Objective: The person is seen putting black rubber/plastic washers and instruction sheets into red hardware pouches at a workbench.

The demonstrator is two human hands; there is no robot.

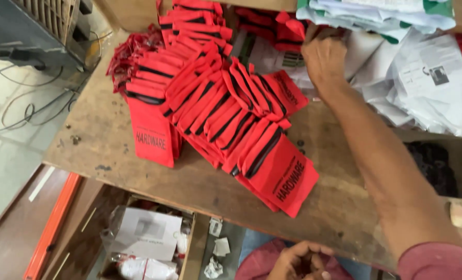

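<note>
A long overlapping row of red cloth pouches [226,109] with black drawstring bands and black lettering runs across the wooden workbench [137,171]. My right hand [323,59] reaches over the bench to the far end of the row, its fingers closed around the edge of a red pouch [293,26] near the paper sheets. My left hand [298,261] rests low on my lap below the bench's front edge, fingers curled, and it seems to hold nothing.
White printed sheets and plastic bags [423,78] are heaped at the right rear of the bench. A dark bundle [433,166] lies in a box at right. Below the bench an open carton [148,238] holds white packets. Cables [29,103] trail on the floor at left.
</note>
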